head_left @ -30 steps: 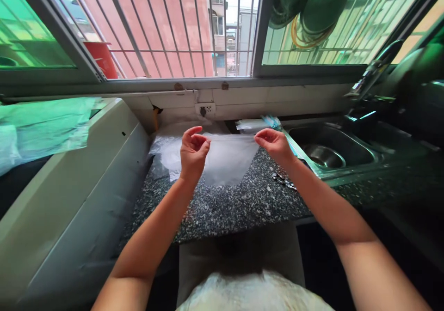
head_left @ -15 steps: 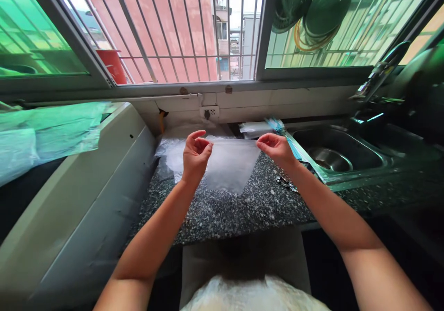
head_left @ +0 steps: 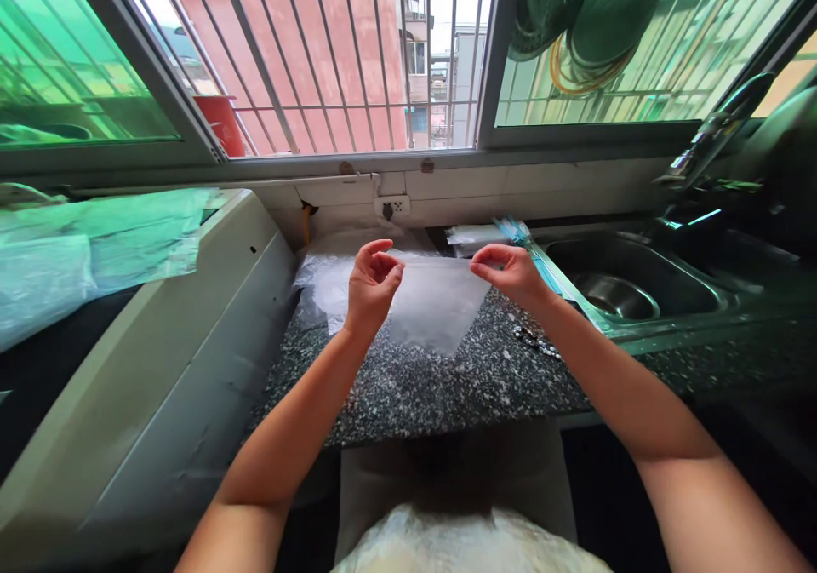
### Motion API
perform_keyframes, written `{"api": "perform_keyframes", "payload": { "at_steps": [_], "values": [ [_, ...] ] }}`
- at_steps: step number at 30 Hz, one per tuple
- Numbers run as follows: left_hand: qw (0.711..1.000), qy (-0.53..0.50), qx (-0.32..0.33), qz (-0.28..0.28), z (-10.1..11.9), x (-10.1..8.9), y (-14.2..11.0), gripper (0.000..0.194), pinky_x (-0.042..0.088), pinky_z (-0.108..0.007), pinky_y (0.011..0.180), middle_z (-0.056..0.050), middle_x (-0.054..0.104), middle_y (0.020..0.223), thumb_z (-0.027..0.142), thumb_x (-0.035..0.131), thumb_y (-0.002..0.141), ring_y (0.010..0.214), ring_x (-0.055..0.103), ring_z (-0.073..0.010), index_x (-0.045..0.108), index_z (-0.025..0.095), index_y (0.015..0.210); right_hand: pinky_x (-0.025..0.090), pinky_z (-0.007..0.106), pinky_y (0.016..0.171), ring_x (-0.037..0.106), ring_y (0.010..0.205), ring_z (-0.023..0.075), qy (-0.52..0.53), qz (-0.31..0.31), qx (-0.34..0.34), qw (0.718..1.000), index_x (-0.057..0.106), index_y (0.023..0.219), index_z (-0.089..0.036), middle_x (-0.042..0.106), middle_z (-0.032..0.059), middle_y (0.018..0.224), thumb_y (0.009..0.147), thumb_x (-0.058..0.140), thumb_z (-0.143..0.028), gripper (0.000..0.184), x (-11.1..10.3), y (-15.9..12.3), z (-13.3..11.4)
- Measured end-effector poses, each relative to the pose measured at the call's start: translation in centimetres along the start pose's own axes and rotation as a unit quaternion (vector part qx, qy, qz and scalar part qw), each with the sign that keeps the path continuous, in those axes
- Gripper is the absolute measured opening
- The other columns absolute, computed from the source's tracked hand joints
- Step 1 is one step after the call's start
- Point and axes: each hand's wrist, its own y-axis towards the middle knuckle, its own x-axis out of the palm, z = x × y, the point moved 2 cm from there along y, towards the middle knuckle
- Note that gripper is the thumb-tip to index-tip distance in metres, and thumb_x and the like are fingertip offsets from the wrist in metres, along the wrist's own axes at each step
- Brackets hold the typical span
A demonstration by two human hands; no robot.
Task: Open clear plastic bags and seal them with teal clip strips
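Note:
A frosted, see-through plastic bag (head_left: 437, 305) hangs flat between my hands over the speckled dark countertop (head_left: 421, 398). My left hand (head_left: 375, 288) pinches its upper left corner between thumb and finger, the other fingers curled. At the upper right corner, my right hand (head_left: 509, 273) closes on the bag's edge with thumb and fingertips. More clear plastic bags (head_left: 325, 271) lie in a loose pile behind and left of my left hand. Beyond my right hand rest a stack of white plastic packets (head_left: 476, 235) and some light-blue strips (head_left: 514, 231).
A metal sink (head_left: 689, 292) with a steel bowl (head_left: 616, 296) and faucet (head_left: 721, 126) is on the right. A small beaded chain (head_left: 536, 341) lies near my right forearm. At left stands a pale appliance (head_left: 191, 326) with plastic sheeting (head_left: 102, 241). A wall socket (head_left: 392, 206) sits behind.
The view has shifted slightly, so the scene sits a little further right. My hands stay pinched on the bag's two upper corners, with the left hand slightly nearer the right one.

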Motion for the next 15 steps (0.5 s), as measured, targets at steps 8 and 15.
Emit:
{"api": "perform_keyframes", "payload": {
  "at_steps": [8,15],
  "values": [
    [0.995,-0.027,-0.07,-0.059,-0.42,-0.27,0.16,0.032,0.043,-0.02,0.054,0.002,0.058,0.066,0.031,0.079,0.06,0.059,0.052,-0.0083,0.065,0.021,0.087,0.046,0.033,0.068,0.054,0.065,0.0143,0.01,0.008,0.004,1.0,0.062,0.066,-0.02,0.062,0.0007,0.067,0.07,0.065,-0.037,0.018,0.0,-0.11,-0.07],
    [0.997,-0.001,-0.068,-0.04,-0.4,-0.01,0.4,0.019,0.043,-0.022,0.055,0.0,0.062,0.062,0.032,0.078,0.062,0.057,0.052,-0.0094,0.065,0.017,0.065,0.048,0.035,0.071,0.057,0.068,0.0159,0.006,-0.005,0.002,1.0,0.062,0.067,-0.021,0.064,0.0011,0.069,0.07,0.065,-0.036,0.016,-0.46,-0.03,0.13]
  ]
}}
